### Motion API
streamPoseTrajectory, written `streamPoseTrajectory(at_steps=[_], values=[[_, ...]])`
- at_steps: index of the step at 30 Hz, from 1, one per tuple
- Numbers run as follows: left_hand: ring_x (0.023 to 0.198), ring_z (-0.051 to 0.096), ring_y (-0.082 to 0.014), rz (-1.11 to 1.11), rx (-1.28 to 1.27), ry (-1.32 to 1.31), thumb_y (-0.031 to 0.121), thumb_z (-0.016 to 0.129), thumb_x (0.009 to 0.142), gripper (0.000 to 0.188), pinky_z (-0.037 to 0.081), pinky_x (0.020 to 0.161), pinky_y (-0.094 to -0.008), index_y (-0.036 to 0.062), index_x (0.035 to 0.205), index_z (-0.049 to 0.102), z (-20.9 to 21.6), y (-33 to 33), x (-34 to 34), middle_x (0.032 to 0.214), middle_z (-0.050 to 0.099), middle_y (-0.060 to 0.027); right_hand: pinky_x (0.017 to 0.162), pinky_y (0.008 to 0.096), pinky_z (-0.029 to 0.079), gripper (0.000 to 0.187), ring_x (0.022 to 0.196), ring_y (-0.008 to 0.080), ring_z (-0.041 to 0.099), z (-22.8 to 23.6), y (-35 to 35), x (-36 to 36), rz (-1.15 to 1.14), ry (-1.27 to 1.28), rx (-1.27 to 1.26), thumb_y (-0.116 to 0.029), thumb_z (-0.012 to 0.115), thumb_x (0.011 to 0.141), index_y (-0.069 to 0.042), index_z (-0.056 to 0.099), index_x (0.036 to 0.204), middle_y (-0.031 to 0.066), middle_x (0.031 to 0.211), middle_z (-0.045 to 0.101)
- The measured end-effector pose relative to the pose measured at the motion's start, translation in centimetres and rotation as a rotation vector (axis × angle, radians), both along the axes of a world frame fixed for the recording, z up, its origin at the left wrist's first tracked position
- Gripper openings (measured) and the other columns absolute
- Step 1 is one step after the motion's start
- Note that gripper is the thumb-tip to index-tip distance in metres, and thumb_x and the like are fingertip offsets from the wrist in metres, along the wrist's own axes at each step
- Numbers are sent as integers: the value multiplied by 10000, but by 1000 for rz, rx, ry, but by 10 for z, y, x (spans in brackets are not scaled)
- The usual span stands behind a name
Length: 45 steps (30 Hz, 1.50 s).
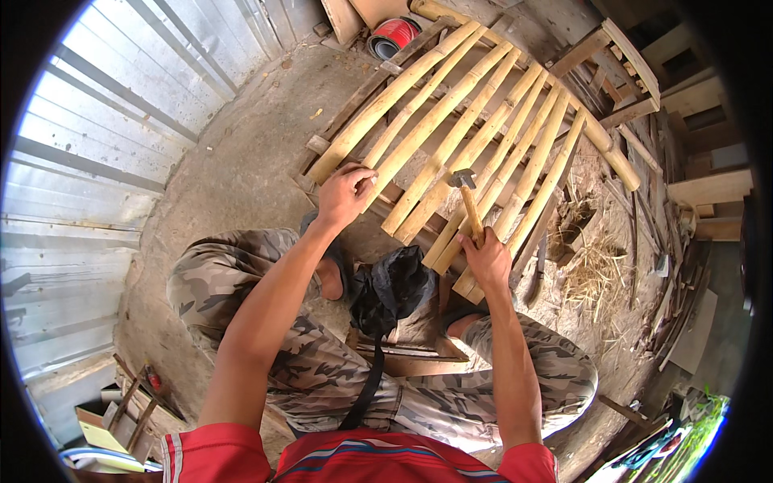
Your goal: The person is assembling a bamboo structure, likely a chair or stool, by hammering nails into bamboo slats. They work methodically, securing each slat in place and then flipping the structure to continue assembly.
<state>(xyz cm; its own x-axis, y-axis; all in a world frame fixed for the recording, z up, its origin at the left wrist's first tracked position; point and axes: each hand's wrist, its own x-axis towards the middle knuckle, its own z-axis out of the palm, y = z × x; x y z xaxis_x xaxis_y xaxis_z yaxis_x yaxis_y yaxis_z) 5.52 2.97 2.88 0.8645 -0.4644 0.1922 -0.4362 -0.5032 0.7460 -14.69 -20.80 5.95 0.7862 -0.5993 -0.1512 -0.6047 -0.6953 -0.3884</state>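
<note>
Several pale bamboo poles (435, 113) lie side by side on a wooden frame, fanning toward me, with their far ends against a thicker crosswise bamboo pole (600, 138). My right hand (488, 259) is wrapped round the wooden handle of a hammer (471, 208). Its dark metal head is up, over the poles right of the middle. Over the near end of a left-hand pole, my left hand (346, 196) is closed, thumb and fingers pinched together. Whatever they hold, if anything, is too small to name.
Between my camouflage-trousered legs lies a black bag (392, 290) with a strap. A red can (393, 37) stands beyond the poles. Straw (596, 278) and a long blade (538, 272) are at the right. Corrugated metal sheeting (88, 161) walls the left.
</note>
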Motion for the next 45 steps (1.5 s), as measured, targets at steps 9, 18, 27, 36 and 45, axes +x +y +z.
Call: streamPoseTrajectory(at_steps=[9,18,27,36,45], values=[[754,655,-188,-25,-9,-86,132,679,919,163,526,703,-308,40,1046,723,-7,0,1,996,692,-65,643,476,533,497,698,416,686,2,1,0,2,12,0,-495,750,837,-17,628,894,197,684,667],[759,664,-201,-26,14,-160,114,688,897,151,534,702,-314,61,1032,731,-7,-1,1,989,697,-57,606,484,520,454,641,414,671,0,1,-2,41,-72,-10,-455,712,894,-14,605,865,206,645,640],[797,666,-227,65,-71,-277,152,744,863,117,540,703,-336,84,957,760,-11,-5,-6,956,689,-44,550,497,505,298,658,468,662,40,70,23,169,-229,305,-261,658,960,15,548,936,269,673,630],[769,665,-241,67,-85,-283,201,762,854,142,528,677,-345,94,946,777,-9,-4,-7,896,681,-40,502,505,463,233,681,505,636,51,95,37,239,-343,329,-188,631,974,16,518,978,287,684,615],[745,638,-253,35,-43,-263,233,740,873,173,512,679,-371,79,943,775,-8,-2,-6,809,650,-56,497,509,477,241,650,485,648,44,92,41,280,-300,275,-203,620,981,16,518,975,285,682,624]])
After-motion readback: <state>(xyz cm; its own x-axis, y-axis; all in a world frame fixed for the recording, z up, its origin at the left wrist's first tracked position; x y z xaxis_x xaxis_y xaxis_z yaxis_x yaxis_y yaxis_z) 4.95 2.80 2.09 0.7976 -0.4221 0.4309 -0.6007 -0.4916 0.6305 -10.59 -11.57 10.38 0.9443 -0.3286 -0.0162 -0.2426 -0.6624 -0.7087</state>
